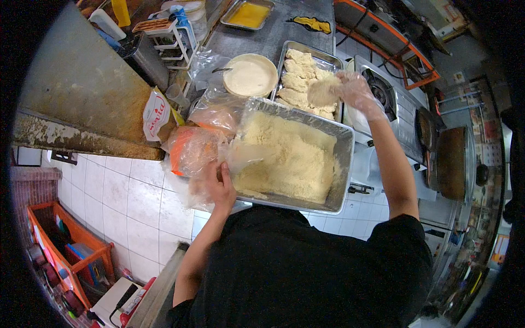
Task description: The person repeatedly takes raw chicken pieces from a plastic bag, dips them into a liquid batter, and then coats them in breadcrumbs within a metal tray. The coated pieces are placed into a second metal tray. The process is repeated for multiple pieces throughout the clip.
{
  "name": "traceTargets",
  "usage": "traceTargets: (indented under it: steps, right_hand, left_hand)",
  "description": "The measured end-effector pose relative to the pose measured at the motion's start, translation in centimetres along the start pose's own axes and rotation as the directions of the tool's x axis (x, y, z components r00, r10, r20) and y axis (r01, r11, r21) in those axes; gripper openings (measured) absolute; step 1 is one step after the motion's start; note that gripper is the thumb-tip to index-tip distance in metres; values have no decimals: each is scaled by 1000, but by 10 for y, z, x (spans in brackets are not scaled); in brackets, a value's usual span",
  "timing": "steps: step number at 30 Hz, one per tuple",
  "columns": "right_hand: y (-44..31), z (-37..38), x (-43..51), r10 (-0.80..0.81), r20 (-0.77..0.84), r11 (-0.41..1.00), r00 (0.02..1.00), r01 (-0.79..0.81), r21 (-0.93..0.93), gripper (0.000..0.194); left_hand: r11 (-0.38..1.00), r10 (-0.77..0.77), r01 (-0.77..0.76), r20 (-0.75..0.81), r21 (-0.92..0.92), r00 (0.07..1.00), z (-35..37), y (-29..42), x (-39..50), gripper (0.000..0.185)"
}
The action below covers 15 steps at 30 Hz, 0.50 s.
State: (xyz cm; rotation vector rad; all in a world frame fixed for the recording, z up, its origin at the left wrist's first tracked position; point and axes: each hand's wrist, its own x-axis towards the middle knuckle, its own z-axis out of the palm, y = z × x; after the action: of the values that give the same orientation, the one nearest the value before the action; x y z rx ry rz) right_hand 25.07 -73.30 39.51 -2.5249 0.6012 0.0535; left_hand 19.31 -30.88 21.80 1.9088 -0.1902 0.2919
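My right hand, in a clear plastic glove, grips a crumb-coated piece of food over a metal tray that holds several similar coated pieces. My left hand is at the near left corner of a deep metal pan of pale crumbs, against a clear plastic bag with orange on it; whether its fingers pinch the plastic is unclear. Beyond the pan stands a round tub of creamy batter with a utensil handle over its rim. Another clear bag with orange-tinted contents lies left of the pan.
A gas stove stands right of the tray. At the far side are a shallow tray of yellow liquid and a yellow cloth. A white rack and a printed packet are at left, beside a large stained metal panel.
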Motion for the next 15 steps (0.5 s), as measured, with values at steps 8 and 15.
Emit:
traceTargets:
  steps: [8, 15]
  right_hand:
    - [154, 53, 205, 85, -175, 884, 981, 7, 467, 42]
    - [239, 126, 283, -213, -284, 817, 935, 10, -577, 29]
  left_hand:
    - [959, 150, -127, -71, 255, 986, 5, -1, -3, 12]
    - [948, -173, 182, -56, 261, 983, 1, 3, -11, 16]
